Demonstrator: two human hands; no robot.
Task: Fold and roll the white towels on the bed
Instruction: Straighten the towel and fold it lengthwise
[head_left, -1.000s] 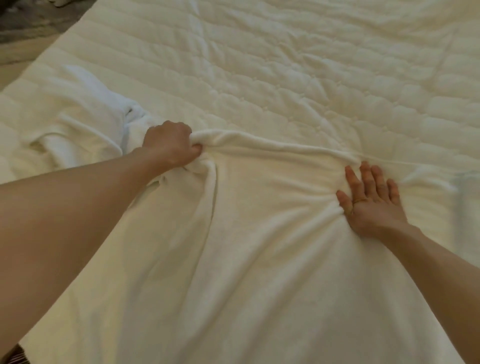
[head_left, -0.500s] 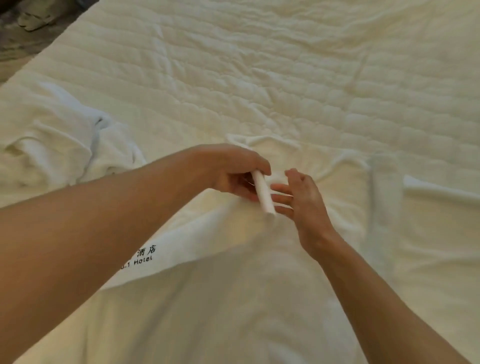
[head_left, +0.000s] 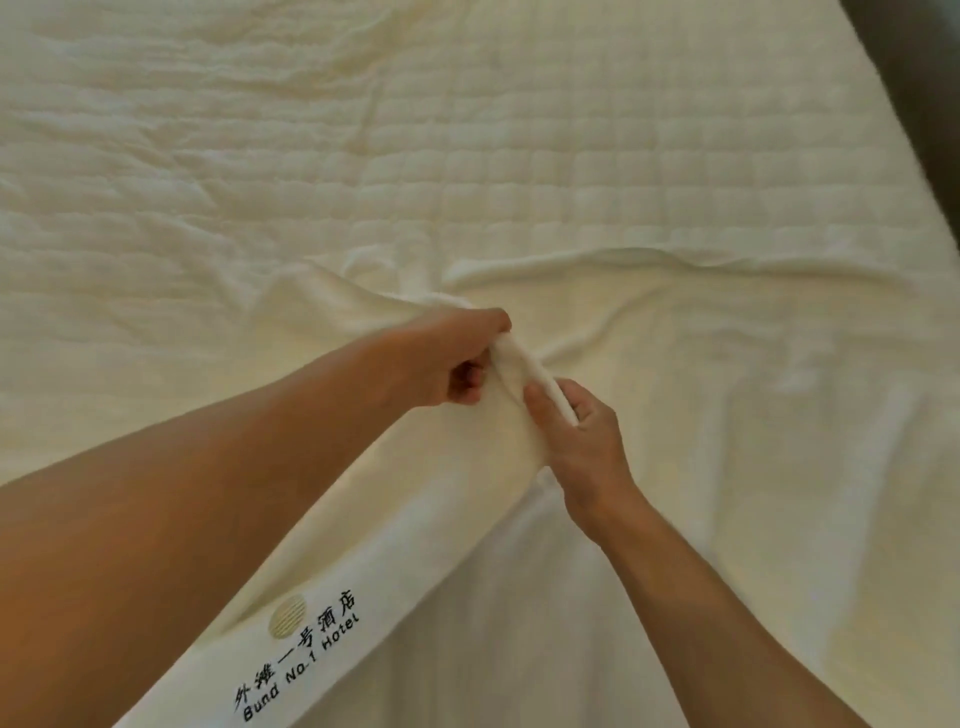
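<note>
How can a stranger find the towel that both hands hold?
Start from the quilted cream bed. On its near side lies a white towel, its folded edge gripped by the left hand and the right hand. Only it carries black lettering, Bund No.1 Hotel, beside a gold emblem.

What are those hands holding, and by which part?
Both hold the white towel by its folded edge: the left hand grips the far end, and the right hand pinches it just nearer.
</note>
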